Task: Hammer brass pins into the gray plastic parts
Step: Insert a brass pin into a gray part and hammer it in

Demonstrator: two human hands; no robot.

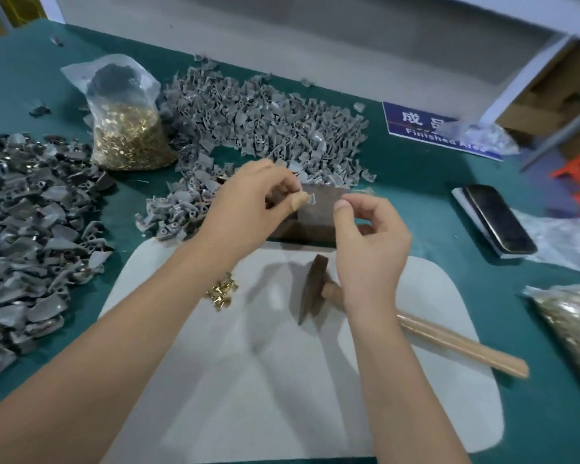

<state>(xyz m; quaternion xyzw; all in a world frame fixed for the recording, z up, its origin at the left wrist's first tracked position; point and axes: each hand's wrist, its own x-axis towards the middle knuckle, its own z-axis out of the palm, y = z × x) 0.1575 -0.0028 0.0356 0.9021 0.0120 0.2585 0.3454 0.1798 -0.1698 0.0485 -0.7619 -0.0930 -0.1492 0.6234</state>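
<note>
Fingers (300,199) of left hand (248,205) pinch small light stiff part (310,198); right hand (365,236) fingers curled, pin not discernible.

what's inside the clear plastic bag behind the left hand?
The clear plastic bag holds a mass of small brass pins filling its lower part, with something dark above them near the top. What that dark item is cannot be told, and the bag's far side is hidden.
</note>
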